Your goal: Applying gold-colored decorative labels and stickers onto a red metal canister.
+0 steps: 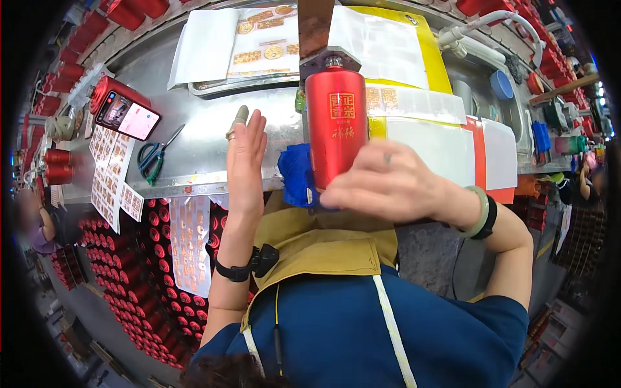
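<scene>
A glossy red bottle (330, 123) with a gold square emblem and smaller gold marks below it lies in front of me. Its neck points away, against a dark metal holder (331, 59). My right hand (388, 181) is curled around the bottle's near end on the right side; its fingertips are partly hidden and slightly blurred. To the left of the bottle, my left hand (244, 161) is raised with fingers stretched out, holding nothing. One of its fingertips wears a grey-green cover. A crumpled blue cloth (296, 174) sits beside the bottle, between it and my left hand.
Scissors (155, 155) and a phone (127, 115) leaning on a red container are at the left, near gold sticker sheets (110, 171). A tray (242, 84) with sheets is at the back; white and yellow sheets (430, 152) and a sink (511, 97) are right. Red bottles (129, 291) are stacked below.
</scene>
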`<action>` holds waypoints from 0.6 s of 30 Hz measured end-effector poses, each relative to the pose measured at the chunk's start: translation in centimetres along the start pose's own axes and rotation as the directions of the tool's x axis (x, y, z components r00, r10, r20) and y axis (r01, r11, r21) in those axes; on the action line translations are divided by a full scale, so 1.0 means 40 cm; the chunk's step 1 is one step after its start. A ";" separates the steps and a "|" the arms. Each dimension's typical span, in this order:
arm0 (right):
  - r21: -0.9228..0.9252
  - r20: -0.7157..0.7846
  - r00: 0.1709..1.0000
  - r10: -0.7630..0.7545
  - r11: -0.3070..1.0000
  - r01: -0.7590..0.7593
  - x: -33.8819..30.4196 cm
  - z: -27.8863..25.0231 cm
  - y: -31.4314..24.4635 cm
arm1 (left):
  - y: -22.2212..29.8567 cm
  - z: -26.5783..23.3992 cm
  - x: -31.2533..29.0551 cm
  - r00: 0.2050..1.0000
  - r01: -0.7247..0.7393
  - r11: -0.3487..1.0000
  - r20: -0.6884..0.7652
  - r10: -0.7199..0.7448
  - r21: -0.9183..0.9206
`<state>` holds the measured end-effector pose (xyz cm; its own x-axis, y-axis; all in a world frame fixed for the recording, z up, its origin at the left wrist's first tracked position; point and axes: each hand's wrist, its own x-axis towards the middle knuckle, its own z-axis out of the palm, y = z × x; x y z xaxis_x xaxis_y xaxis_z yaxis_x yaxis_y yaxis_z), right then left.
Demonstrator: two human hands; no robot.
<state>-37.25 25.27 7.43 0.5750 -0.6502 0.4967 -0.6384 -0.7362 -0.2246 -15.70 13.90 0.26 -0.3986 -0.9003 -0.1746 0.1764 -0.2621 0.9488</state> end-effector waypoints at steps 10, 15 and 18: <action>0.049 -0.102 0.992 0.069 0.997 -0.064 -0.075 0.004 0.040 | -0.017 0.006 -0.004 0.999 0.008 1.000 0.034 -0.008 0.012; -0.042 -0.345 0.879 0.330 0.930 -0.366 0.007 0.010 0.150 | -0.007 0.031 -0.009 0.996 0.040 0.999 0.078 -0.043 0.036; -0.541 -0.348 0.933 0.087 0.795 -0.276 0.059 -0.069 0.259 | -0.002 0.036 -0.014 0.995 0.037 0.998 0.091 -0.041 0.042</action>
<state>-43.91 16.63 8.58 0.3031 -0.6054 0.7360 -0.9425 -0.3045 0.1378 -16.80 14.93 0.65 -0.4857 -0.8535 -0.1887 0.1232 -0.2806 0.9519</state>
